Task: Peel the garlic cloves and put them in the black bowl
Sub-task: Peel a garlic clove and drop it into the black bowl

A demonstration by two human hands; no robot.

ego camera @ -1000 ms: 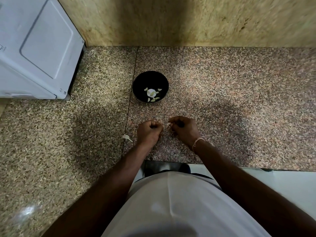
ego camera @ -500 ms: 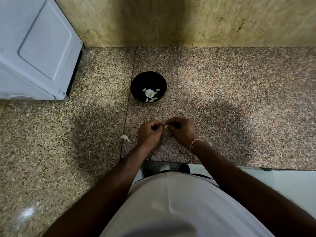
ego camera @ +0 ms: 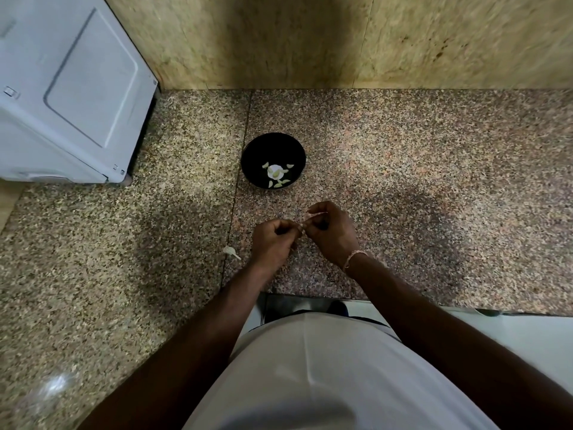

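Both hands at one garlic clove, over the table.
The left hand (ego camera: 273, 242) and right hand (ego camera: 330, 232) pinch a clove (ego camera: 305, 221) between their fingertips, near the black bowl (ego camera: 273, 161), which holds peeled cloves (ego camera: 277, 174).

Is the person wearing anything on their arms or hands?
Both forearms are bare, with no sleeves showing. The right hand has a thin, pale pinkish bracelet around its wrist. The left hand has nothing on its wrist. No gloves and no rings that I can make out. The person wears a white top.
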